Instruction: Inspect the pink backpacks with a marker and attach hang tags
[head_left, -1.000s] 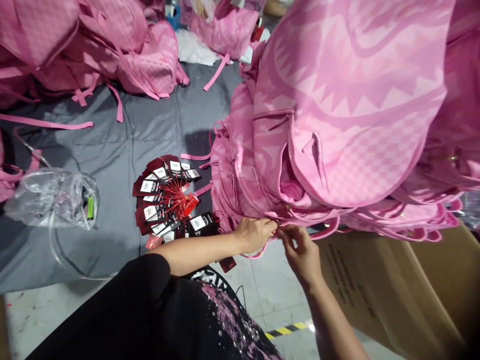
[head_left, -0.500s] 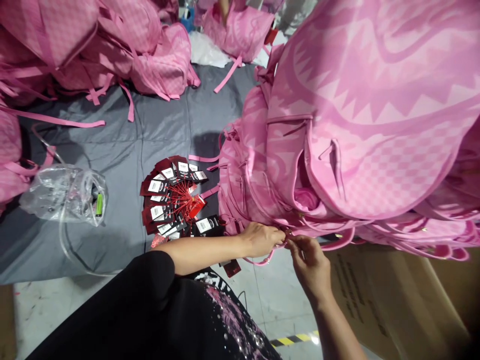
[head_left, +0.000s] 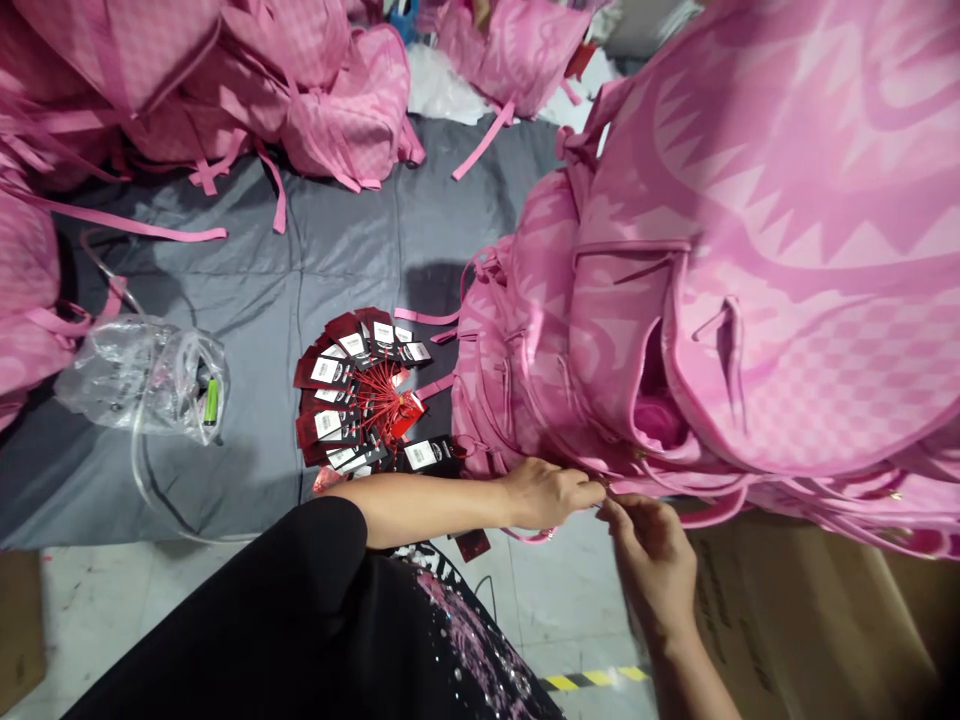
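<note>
Our left hand [head_left: 547, 494] and right hand [head_left: 655, 550] pinch a small piece [head_left: 604, 493] we cannot identify, fingertips [head_left: 595, 494] together. The pink backpack [head_left: 795, 300] rises just beyond them; left of our fingers lie hang tags [head_left: 328, 424], farther a plastic bag [head_left: 124, 375].

What lies between the fingertips [head_left: 595, 492] is too small to tell; the biggest backpack [head_left: 817, 330] overruns the top (and right) edge.

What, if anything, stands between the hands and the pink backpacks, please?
Nothing visible does: the left hand and right hand are at the near edge of the pink backpacks, and the fanned tags lie off to the left.
</note>
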